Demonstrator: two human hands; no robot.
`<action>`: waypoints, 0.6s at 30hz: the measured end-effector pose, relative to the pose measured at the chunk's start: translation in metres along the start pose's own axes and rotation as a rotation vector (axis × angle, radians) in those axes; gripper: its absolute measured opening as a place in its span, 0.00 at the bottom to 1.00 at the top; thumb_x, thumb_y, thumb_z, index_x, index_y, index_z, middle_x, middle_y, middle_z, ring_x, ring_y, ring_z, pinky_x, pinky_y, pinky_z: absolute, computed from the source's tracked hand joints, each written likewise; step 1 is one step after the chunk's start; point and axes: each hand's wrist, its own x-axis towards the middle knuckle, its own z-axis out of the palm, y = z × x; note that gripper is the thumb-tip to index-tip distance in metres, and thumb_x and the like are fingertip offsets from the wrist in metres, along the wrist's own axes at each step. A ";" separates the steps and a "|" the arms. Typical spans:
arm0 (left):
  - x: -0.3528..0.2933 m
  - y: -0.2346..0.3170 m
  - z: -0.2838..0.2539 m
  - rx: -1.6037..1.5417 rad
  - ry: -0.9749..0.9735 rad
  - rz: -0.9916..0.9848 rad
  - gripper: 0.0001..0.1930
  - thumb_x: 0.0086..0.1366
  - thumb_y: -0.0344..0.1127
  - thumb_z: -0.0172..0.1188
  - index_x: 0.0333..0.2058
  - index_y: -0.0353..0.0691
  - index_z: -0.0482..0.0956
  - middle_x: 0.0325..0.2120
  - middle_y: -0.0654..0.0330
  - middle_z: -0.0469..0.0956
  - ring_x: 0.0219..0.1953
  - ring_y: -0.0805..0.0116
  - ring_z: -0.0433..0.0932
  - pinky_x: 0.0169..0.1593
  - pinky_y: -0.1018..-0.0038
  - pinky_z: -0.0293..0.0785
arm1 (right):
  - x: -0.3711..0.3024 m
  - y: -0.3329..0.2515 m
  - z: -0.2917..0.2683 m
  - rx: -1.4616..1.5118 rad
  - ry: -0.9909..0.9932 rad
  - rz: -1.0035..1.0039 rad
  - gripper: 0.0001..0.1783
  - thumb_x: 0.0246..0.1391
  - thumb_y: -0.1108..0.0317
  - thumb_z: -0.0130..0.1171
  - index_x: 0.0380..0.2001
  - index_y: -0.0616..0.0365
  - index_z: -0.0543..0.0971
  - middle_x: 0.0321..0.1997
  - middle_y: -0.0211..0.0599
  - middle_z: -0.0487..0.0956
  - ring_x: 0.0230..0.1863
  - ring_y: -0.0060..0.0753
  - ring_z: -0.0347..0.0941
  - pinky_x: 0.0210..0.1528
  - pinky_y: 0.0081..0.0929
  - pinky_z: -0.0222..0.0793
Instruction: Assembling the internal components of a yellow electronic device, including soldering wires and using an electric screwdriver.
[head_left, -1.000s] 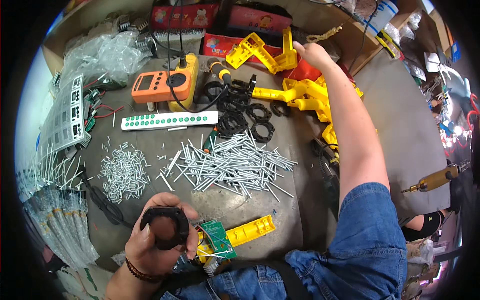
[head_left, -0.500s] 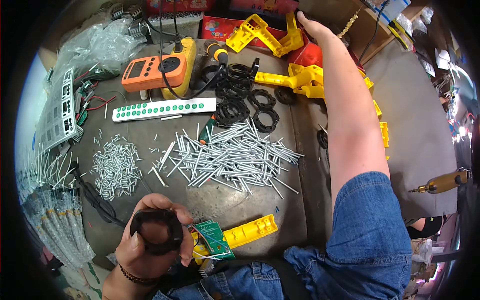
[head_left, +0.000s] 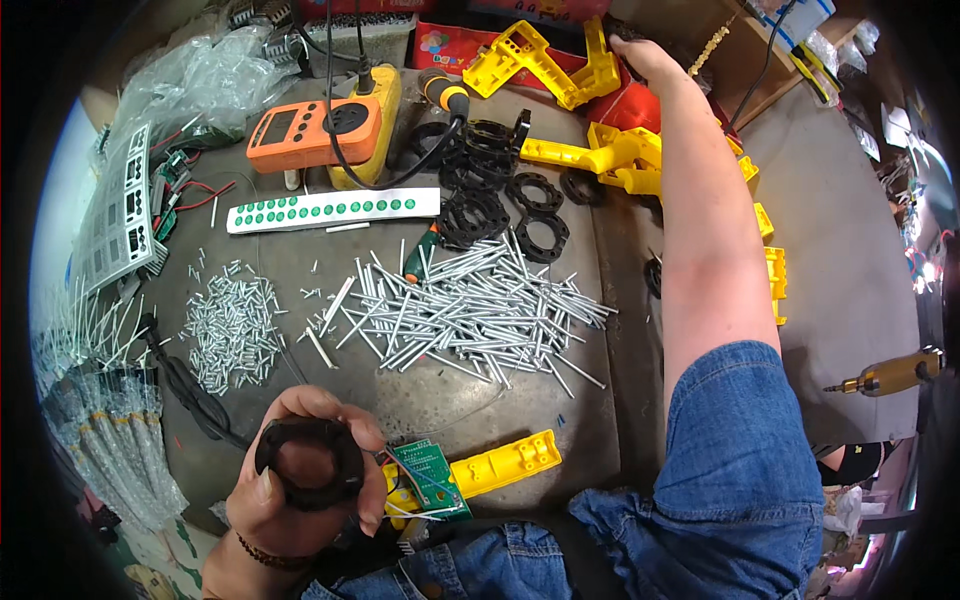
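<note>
The left hand (head_left: 258, 505) grips 1 black ring (head_left: 348, 466), just left of the green board (head_left: 424, 476). The right hand (head_left: 645, 58) is at the back, near the yellow parts (head_left: 602, 74); it looks dim there, so I cannot tell its grip.

This is a workshop for electrical assembly, as the parts lying in bulk across the grey worktop (head_left: 530, 412) show. Short screws (head_left: 232, 330) are heaped left of centre and long screws (head_left: 470, 315) in the middle, with black rings (head_left: 543, 238) piled just above. A wired green circuit board (head_left: 428, 480) lies at bottom centre — yellow casings (head_left: 520, 60) crowd the upper right. Tools confirm it: an orange meter (head_left: 310, 132) at upper left, a power driver (head_left: 880, 372) at far right.
</note>
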 end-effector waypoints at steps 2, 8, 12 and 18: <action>0.001 0.001 -0.002 -0.005 -0.026 -0.009 0.35 0.56 0.46 0.67 0.55 0.36 0.62 0.48 0.39 0.70 0.31 0.44 0.80 0.29 0.61 0.78 | -0.006 -0.002 0.001 -0.069 0.008 0.005 0.32 0.56 0.47 0.58 0.53 0.62 0.76 0.53 0.46 0.79 0.52 0.40 0.76 0.52 0.35 0.71; 0.000 0.000 0.000 -0.035 -0.058 -0.026 0.35 0.55 0.45 0.68 0.55 0.35 0.61 0.48 0.39 0.70 0.32 0.44 0.79 0.30 0.61 0.78 | -0.067 -0.017 -0.031 0.993 0.114 -0.224 0.18 0.59 0.71 0.59 0.52 0.62 0.73 0.45 0.41 0.81 0.45 0.35 0.80 0.49 0.37 0.78; -0.002 0.001 0.000 -0.024 -0.081 -0.012 0.35 0.56 0.45 0.67 0.56 0.35 0.60 0.48 0.38 0.70 0.32 0.44 0.79 0.30 0.61 0.77 | -0.100 -0.036 -0.057 1.144 -0.156 -0.315 0.15 0.62 0.72 0.55 0.52 0.59 0.74 0.46 0.42 0.81 0.47 0.37 0.79 0.52 0.36 0.76; -0.004 0.000 0.001 0.021 -0.028 0.007 0.35 0.57 0.47 0.65 0.57 0.35 0.60 0.49 0.38 0.70 0.32 0.45 0.79 0.30 0.61 0.76 | -0.111 -0.048 -0.058 0.817 -0.124 -0.265 0.18 0.62 0.74 0.54 0.55 0.61 0.72 0.47 0.38 0.79 0.46 0.31 0.77 0.50 0.31 0.75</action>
